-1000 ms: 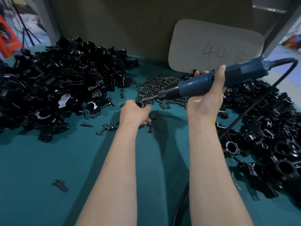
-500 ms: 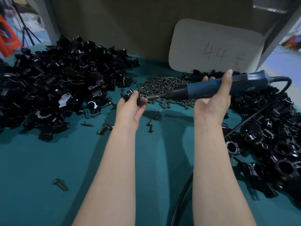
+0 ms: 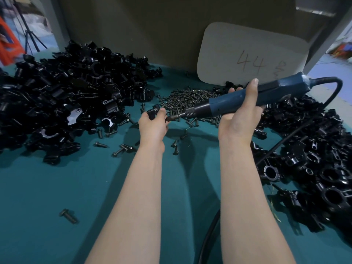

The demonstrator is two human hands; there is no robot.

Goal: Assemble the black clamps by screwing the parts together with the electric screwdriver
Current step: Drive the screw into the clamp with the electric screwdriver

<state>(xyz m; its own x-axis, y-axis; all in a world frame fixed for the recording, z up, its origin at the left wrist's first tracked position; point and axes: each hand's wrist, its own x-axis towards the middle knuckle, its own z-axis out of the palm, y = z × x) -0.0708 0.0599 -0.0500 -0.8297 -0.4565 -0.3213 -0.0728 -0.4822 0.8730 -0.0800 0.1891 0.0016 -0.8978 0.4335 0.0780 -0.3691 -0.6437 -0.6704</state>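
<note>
My left hand (image 3: 153,123) grips a small black clamp (image 3: 153,112) just above the teal table. My right hand (image 3: 240,119) is wrapped round the blue electric screwdriver (image 3: 247,97), which lies almost level with its tip (image 3: 170,117) pointing left. The tip touches the clamp side at my left fingers; the screw there is mostly hidden. A heap of loose dark screws (image 3: 190,99) lies right behind both hands.
A big pile of black clamp parts (image 3: 62,96) fills the left. Another pile of black clamps (image 3: 314,168) fills the right. Stray screws (image 3: 122,149) lie on the teal table (image 3: 57,187). The screwdriver cable (image 3: 209,235) runs down between my arms. A card marked 44 (image 3: 251,56) leans at the back.
My left hand has lifted the clamp off the table and turned it. The screwdriver has swung from a steep tilt to nearly level, its tip staying at the clamp.
</note>
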